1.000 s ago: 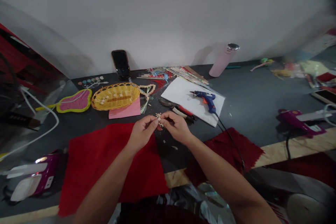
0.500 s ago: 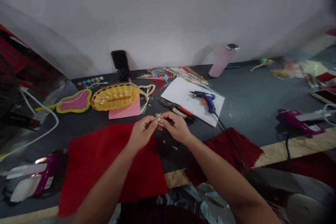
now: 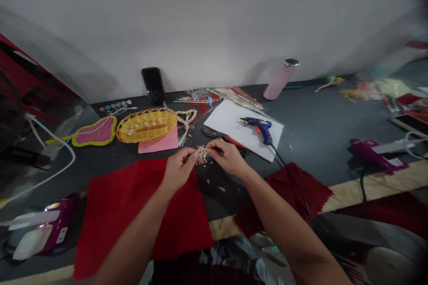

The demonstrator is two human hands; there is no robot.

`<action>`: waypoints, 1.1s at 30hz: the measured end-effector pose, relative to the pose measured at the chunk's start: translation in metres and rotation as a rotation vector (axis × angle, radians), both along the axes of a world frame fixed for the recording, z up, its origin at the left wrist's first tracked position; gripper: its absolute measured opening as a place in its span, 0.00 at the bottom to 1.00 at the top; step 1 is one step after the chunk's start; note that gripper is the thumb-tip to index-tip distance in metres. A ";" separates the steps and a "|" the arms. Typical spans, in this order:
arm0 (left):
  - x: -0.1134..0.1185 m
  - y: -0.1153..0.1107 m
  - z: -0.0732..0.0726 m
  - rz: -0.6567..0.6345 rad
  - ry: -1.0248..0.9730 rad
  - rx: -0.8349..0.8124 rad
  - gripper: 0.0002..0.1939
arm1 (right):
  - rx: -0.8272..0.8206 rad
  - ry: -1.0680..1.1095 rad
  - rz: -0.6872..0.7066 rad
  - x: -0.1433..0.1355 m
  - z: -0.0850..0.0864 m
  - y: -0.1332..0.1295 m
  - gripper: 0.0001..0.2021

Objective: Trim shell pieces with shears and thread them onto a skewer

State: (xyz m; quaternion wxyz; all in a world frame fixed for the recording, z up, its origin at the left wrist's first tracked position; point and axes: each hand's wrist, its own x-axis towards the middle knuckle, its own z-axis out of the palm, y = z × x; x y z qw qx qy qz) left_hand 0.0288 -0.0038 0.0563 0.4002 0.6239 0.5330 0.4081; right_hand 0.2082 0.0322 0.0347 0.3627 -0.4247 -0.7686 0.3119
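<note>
A small heap of pale beads or bits [image 3: 202,154] lies on the dark table [image 3: 217,207] between my hands. On its left side, my left hand [image 3: 180,167] is closed, thumb against fingers, over the upper edge of the red cloth [image 3: 133,205]. My right hand [image 3: 225,156] pinches at the heap's right side, near the red-handled pliers [image 3: 236,141]. Whatever either hand holds is too small to make out. A yellow wicker basket [image 3: 147,125] with a few pale pieces rests partly on pink paper [image 3: 160,144], up and left of my hands.
A blue glue gun [image 3: 262,128] lies on white paper [image 3: 220,118], its cord running over dark red cloth [image 3: 297,187]. A pink bottle [image 3: 280,81] and a phone [image 3: 154,84] stand by the wall. Purple devices [image 3: 376,153] sit at both sides.
My hands have moved slightly apart, the right one shifting right, and more of the pale heap shows between them. The view has shifted a little.
</note>
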 end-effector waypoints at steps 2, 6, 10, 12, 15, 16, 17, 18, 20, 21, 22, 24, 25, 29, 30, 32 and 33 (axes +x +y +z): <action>-0.001 0.001 -0.001 0.043 0.011 0.008 0.12 | 0.067 -0.127 -0.035 0.005 -0.002 0.004 0.06; -0.003 0.003 -0.002 0.096 0.062 0.042 0.13 | 0.140 -0.345 -0.051 0.005 -0.011 0.007 0.07; -0.003 0.003 -0.003 0.093 0.088 0.073 0.12 | 0.137 -0.374 -0.040 0.004 -0.020 0.006 0.08; -0.004 0.002 -0.003 0.095 0.103 0.075 0.12 | 0.136 -0.332 -0.055 0.008 -0.022 0.008 0.08; -0.004 0.002 -0.004 0.092 0.126 0.076 0.12 | 0.157 -0.296 -0.183 0.021 -0.021 0.014 0.09; -0.004 0.002 -0.004 0.089 0.131 0.077 0.12 | 0.162 -0.298 -0.234 0.026 -0.019 0.016 0.09; -0.004 0.002 -0.004 0.085 0.135 0.077 0.12 | 0.174 -0.302 -0.289 0.031 -0.017 0.018 0.09; -0.004 0.002 -0.005 0.083 0.139 0.079 0.12 | 0.188 -0.315 -0.336 0.035 -0.015 0.020 0.09; -0.004 0.002 -0.005 0.085 0.148 0.083 0.12 | 0.217 -0.364 -0.396 0.042 -0.012 0.022 0.07; -0.004 0.002 -0.006 0.087 0.152 0.085 0.12 | 0.236 -0.395 -0.412 0.044 -0.010 0.023 0.07; -0.004 0.002 -0.006 0.090 0.153 0.086 0.12 | 0.253 -0.427 -0.416 0.045 -0.009 0.023 0.06; -0.004 0.003 -0.007 0.092 0.148 0.086 0.12 | 0.266 -0.483 -0.405 0.045 -0.007 0.023 0.05; -0.004 0.003 -0.007 0.090 0.142 0.085 0.12 | 0.261 -0.508 -0.399 0.044 -0.006 0.022 0.06; -0.004 0.003 -0.008 0.090 0.127 0.081 0.12 | 0.206 -0.623 -0.424 0.038 -0.008 0.017 0.10; -0.004 0.004 -0.008 0.092 0.123 0.080 0.12 | 0.186 -0.657 -0.422 0.037 -0.009 0.017 0.11; -0.004 0.004 -0.007 0.094 0.113 0.077 0.12 | 0.152 -0.715 -0.410 0.036 -0.012 0.016 0.12; -0.004 0.004 -0.007 0.095 0.103 0.076 0.12 | 0.144 -0.733 -0.403 0.036 -0.013 0.016 0.11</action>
